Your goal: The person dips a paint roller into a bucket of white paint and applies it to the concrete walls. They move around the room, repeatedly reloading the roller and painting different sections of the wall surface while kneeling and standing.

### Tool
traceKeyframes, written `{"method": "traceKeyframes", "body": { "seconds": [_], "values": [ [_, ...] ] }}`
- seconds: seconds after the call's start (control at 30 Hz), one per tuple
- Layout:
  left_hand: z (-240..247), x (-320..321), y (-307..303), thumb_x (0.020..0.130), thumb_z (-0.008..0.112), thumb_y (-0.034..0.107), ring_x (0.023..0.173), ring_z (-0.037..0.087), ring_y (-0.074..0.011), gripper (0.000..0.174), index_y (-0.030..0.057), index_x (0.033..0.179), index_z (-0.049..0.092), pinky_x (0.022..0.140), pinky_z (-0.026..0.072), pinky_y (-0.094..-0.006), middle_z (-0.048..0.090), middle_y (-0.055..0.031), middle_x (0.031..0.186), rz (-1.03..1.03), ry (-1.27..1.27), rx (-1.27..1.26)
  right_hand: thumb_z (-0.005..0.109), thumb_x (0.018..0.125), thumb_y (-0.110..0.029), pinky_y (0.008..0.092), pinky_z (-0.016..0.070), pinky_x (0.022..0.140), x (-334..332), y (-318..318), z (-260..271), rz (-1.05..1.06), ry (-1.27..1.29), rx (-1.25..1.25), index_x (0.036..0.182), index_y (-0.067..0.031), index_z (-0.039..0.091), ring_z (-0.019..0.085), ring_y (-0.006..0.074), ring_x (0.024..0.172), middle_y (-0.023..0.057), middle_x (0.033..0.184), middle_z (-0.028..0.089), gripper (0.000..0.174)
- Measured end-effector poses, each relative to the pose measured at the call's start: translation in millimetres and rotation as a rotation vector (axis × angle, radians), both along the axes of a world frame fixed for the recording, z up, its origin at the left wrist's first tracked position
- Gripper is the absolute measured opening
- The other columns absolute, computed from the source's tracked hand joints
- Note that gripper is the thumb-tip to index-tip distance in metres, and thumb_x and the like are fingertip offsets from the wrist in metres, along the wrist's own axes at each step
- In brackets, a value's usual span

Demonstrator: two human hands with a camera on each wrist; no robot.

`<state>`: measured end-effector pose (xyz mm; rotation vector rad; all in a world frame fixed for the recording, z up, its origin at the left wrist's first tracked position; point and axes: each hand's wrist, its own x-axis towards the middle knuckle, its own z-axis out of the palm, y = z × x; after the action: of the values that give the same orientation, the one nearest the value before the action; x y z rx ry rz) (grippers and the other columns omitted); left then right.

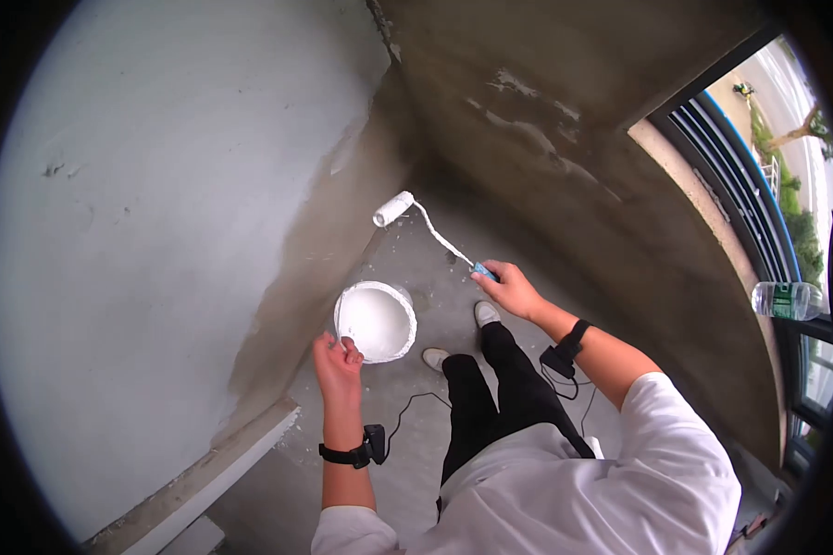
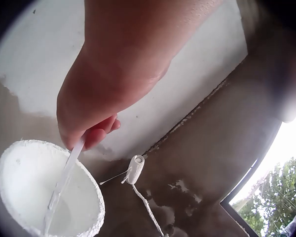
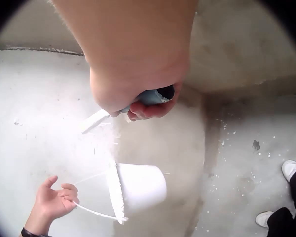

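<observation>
A white bucket (image 1: 376, 322) with white paint inside and a paint-crusted rim hangs by its handle (image 2: 64, 182) from the left hand (image 1: 340, 365), whose fingers curl round that handle. In the right wrist view the bucket (image 3: 140, 186) is seen from its side, with the left hand (image 3: 55, 201) at its handle. The right hand (image 1: 512, 290) grips the blue handle (image 3: 150, 97) of a paint roller. Its white-coated roller head (image 1: 393, 209) is held beyond the bucket, near the wall corner; the two do not touch. White paint covers the roller's metal rod (image 1: 442, 239).
On the left stands a wall (image 1: 157, 222), pale above and brown-grey lower down. A darker wall (image 1: 546, 157) is ahead, with a window at the right and a plastic bottle (image 1: 787, 301) by its sill. Paint drops spot the floor (image 3: 237, 148). A low ledge (image 1: 204, 472) lies at lower left.
</observation>
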<state>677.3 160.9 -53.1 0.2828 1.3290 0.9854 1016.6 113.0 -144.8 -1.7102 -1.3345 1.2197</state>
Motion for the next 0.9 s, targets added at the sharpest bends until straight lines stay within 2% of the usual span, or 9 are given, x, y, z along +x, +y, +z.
{"method": "traceKeyframes", "body": {
  "seconds": [0.17,0.23,0.37,0.6,0.67,0.77,0.83,0.87,0.9],
  "values": [
    [-97,-33,1,0.091,0.057,0.036,0.057,0.037,-0.0130,0.022,0.0170,0.089,0.046,0.061,0.0340,-0.0300,0.051,-0.0043,0.074,0.088,0.019,-0.103,0.053,0.101,-0.037,0.0275,0.0389,0.046,-21,102,-60,-0.341,0.547,-0.172,0.093,-0.0019,0.060,0.048,0.0091,0.050,0.0006,0.062,0.051,0.036],
    [-110,-45,-4,0.090,0.059,0.036,0.059,0.043,-0.0098,0.021,0.0182,0.089,0.048,0.065,0.0353,-0.0283,0.053,0.0012,0.073,0.146,0.041,-0.130,0.052,0.102,-0.037,0.0270,0.0373,0.044,-22,142,-75,-0.398,0.583,-0.139,0.092,-0.0029,0.058,0.046,0.0088,0.048,-0.0002,0.062,0.049,0.036],
    [-137,-87,-28,0.089,0.061,0.036,0.060,0.045,-0.0110,0.022,0.0189,0.090,0.047,0.062,0.0374,-0.0286,0.053,0.0004,0.072,0.252,0.122,-0.192,0.048,0.104,-0.039,0.0261,0.0344,0.043,-15,208,-81,-0.483,0.622,-0.046,0.094,-0.0048,0.056,0.041,0.0082,0.046,-0.0015,0.063,0.046,0.036],
    [-155,-161,-88,0.088,0.059,0.039,0.063,0.049,-0.0152,0.033,0.0163,0.098,0.037,0.054,0.0400,-0.0310,0.049,-0.0028,0.076,0.459,0.296,-0.423,0.047,0.103,-0.044,0.0272,0.0365,0.044,-21,268,-98,-0.492,0.653,-0.032,0.094,-0.0042,0.054,0.042,0.0098,0.046,0.0001,0.062,0.046,0.041],
    [-154,-177,-101,0.089,0.059,0.040,0.063,0.049,-0.0156,0.034,0.0160,0.099,0.036,0.053,0.0397,-0.0310,0.048,-0.0029,0.077,0.488,0.308,-0.464,0.047,0.102,-0.045,0.0312,0.0410,0.044,-41,274,-110,-0.541,0.640,-0.125,0.088,-0.0028,0.054,0.046,0.0137,0.046,0.0032,0.061,0.049,0.045],
    [-154,-191,-118,0.088,0.059,0.041,0.063,0.049,-0.0152,0.035,0.0161,0.099,0.036,0.054,0.0404,-0.0313,0.047,-0.0022,0.078,0.523,0.332,-0.515,0.045,0.103,-0.045,0.0377,0.0464,0.052,-81,260,-111,-0.503,0.587,-0.181,0.090,0.0000,0.054,0.054,0.0209,0.053,0.0105,0.064,0.053,0.048],
    [-154,-201,-127,0.089,0.058,0.041,0.064,0.049,-0.0151,0.035,0.0160,0.099,0.036,0.055,0.0414,-0.0316,0.047,-0.0016,0.078,0.554,0.326,-0.532,0.044,0.103,-0.043,0.0450,0.0485,0.065,-110,239,-129,-0.414,0.465,-0.101,0.091,0.0028,0.055,0.061,0.0345,0.067,0.0193,0.069,0.058,0.048],
    [-152,-201,-129,0.089,0.058,0.041,0.064,0.049,-0.0151,0.035,0.0160,0.099,0.036,0.055,0.0414,-0.0316,0.047,-0.0016,0.078,0.546,0.330,-0.531,0.044,0.103,-0.043,0.0450,0.0485,0.065,-115,229,-128,-0.423,0.466,-0.101,0.091,0.0028,0.055,0.061,0.0345,0.067,0.0193,0.069,0.058,0.048],
    [-150,-201,-131,0.089,0.058,0.041,0.063,0.049,-0.0150,0.035,0.0162,0.099,0.036,0.055,0.0415,-0.0316,0.047,-0.0014,0.078,0.570,0.330,-0.534,0.045,0.103,-0.042,0.0469,0.0476,0.070,-119,218,-125,-0.382,0.402,-0.083,0.091,0.0035,0.056,0.061,0.0401,0.074,0.0226,0.073,0.060,0.048]
  ]
}}
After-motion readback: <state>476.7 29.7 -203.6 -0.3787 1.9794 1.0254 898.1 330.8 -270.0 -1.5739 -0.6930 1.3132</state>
